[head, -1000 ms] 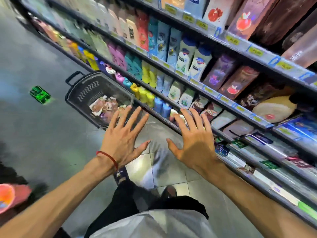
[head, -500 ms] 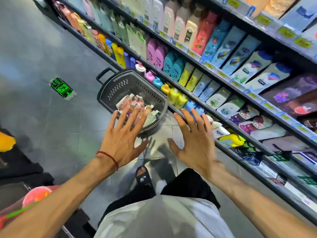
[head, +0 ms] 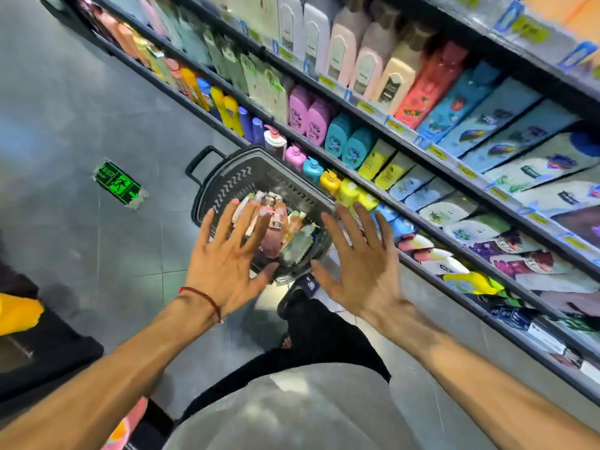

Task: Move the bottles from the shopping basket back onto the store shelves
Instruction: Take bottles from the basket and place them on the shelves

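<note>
A dark grey shopping basket [head: 237, 177] stands on the floor against the bottom shelf, its handle to the left. Several pink, orange and clear bottles [head: 276, 222] lie piled inside it. My left hand [head: 227, 258], with a red string on the wrist, hovers spread over the basket's near left side and holds nothing. To its right my right hand [head: 360, 264] is spread too, empty, over the basket's near right rim. The store shelves [head: 431, 157] run diagonally along the right, packed with coloured bottles and refill pouches.
The grey tiled floor [head: 81, 108] stretches to the left, with a green exit sticker [head: 120, 185] on it. My foot in a dark sandal [head: 302, 290] is just before the basket. A yellow object [head: 16, 313] and dark goods sit at the left edge.
The view has moved closer to the basket, which now lies under my fingertips. Both hands stay spread and empty, and have come over its near rim.
</note>
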`<state>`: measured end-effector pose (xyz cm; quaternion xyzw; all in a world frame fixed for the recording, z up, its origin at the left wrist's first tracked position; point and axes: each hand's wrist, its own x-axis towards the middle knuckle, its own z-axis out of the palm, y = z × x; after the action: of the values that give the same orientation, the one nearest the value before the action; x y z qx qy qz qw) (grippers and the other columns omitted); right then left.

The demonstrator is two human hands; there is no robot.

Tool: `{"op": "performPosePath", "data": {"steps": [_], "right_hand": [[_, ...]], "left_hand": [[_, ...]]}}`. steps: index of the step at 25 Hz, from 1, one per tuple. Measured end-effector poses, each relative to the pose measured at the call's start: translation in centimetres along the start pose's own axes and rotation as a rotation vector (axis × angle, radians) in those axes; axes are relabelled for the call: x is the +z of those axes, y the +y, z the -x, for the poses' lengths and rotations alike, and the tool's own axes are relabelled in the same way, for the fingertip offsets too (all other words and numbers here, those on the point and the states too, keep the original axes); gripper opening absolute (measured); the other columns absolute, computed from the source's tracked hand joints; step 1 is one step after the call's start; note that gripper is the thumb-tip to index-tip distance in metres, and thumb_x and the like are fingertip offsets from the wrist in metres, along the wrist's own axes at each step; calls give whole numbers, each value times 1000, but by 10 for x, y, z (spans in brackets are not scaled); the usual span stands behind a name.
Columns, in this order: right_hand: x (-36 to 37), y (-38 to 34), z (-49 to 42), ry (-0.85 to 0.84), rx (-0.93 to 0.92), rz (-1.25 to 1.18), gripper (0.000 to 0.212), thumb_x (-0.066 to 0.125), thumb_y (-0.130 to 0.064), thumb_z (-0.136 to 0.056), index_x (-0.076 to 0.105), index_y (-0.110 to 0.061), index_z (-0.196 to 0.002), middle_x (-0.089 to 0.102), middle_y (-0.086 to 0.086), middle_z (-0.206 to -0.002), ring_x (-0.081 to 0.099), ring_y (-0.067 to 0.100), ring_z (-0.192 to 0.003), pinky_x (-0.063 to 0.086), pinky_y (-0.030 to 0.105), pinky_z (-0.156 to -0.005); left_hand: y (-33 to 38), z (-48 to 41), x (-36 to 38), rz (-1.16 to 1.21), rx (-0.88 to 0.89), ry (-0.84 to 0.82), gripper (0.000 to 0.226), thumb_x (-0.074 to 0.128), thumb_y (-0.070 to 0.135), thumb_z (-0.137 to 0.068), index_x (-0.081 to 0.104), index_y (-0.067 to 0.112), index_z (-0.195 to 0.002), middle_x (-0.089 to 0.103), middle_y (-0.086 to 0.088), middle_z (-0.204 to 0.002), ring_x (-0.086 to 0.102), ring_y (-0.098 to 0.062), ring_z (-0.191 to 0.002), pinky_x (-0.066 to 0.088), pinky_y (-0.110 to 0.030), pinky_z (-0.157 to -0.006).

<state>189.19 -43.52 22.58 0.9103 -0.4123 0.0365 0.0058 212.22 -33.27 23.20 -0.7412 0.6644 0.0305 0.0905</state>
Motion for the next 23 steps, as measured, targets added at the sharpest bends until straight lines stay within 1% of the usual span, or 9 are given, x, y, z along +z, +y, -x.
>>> {"op": "performPosePath", "data": {"steps": [2, 4, 7, 10, 13, 16, 17, 21, 23], "right_hand": [[11, 6, -27, 45, 0, -84, 73, 58, -58, -91, 54, -15, -150, 52, 11, -156, 39, 36, -150, 29, 60, -120], [17, 9, -52, 26, -6, -118, 74, 62, -57, -89, 54, -14, -150, 52, 12, -155, 39, 37, -150, 27, 60, -121], [18, 6, -81, -71, 58, -83, 75, 56, -60, -91, 49, -19, -153, 47, 9, -158, 33, 35, -153, 20, 57, -126], [25, -8, -97, -118, 121, -63, 74, 48, -63, -95, 46, -20, -155, 44, 7, -161, 28, 34, -155, 19, 57, -126], [40, -39, -107, -122, 257, -106, 74, 55, -59, -92, 48, -19, -154, 45, 8, -161, 29, 35, -155, 19, 57, -127], [56, -80, -113, -154, 415, -51, 76, 53, -60, -91, 47, -19, -155, 43, 9, -162, 29, 34, -155, 19, 55, -127], [62, -92, -115, -151, 458, -40, 76, 53, -60, -91, 47, -19, -155, 44, 9, -162, 30, 34, -155, 18, 54, -127], [95, -139, -118, -172, 614, -23, 76, 52, -59, -92, 45, -20, -157, 41, 8, -164, 30, 34, -155, 20, 55, -126], [113, -153, -116, -185, 683, -25, 75, 53, -59, -92, 45, -20, -156, 40, 8, -164, 30, 34, -155, 20, 55, -127]], "left_hand": [[-14, -26, 0, -33, 21, -4, 83, 33, 70, -92, 37, 20, -158, 22, -9, -169, 15, -34, -156, 13, -59, -125], [-28, -51, 1, -48, 49, -15, 83, 31, 70, -93, 33, 20, -159, 23, -11, -169, 13, -34, -157, 11, -59, -125], [-48, -83, 6, -48, 102, -38, 83, 29, 70, -94, 29, 21, -161, 24, -11, -168, 11, -33, -156, 13, -58, -125], [-69, -104, 17, -22, 146, -23, 82, 32, 67, -94, 31, 20, -160, 28, -13, -166, 19, -37, -154, 18, -60, -124], [-101, -134, 38, 18, 275, -57, 81, 33, 67, -93, 30, 22, -160, 28, -12, -166, 25, -39, -152, 23, -61, -122], [-137, -165, 58, 39, 432, -81, 79, 50, 63, -89, 42, 20, -155, 32, -11, -165, 29, -38, -151, 22, -60, -122], [-147, -173, 64, 29, 481, -74, 78, 52, 62, -89, 44, 19, -153, 33, -11, -165, 29, -39, -151, 22, -60, -122], [-179, -202, 94, -54, 657, -72, 77, 48, 64, -90, 45, 20, -152, 28, -10, -167, 27, -37, -152, 24, -60, -121], [-182, -212, 111, -19, 725, -103, 76, 54, 62, -89, 45, 20, -152, 27, -9, -167, 26, -38, -152, 23, -61, -121]]}}
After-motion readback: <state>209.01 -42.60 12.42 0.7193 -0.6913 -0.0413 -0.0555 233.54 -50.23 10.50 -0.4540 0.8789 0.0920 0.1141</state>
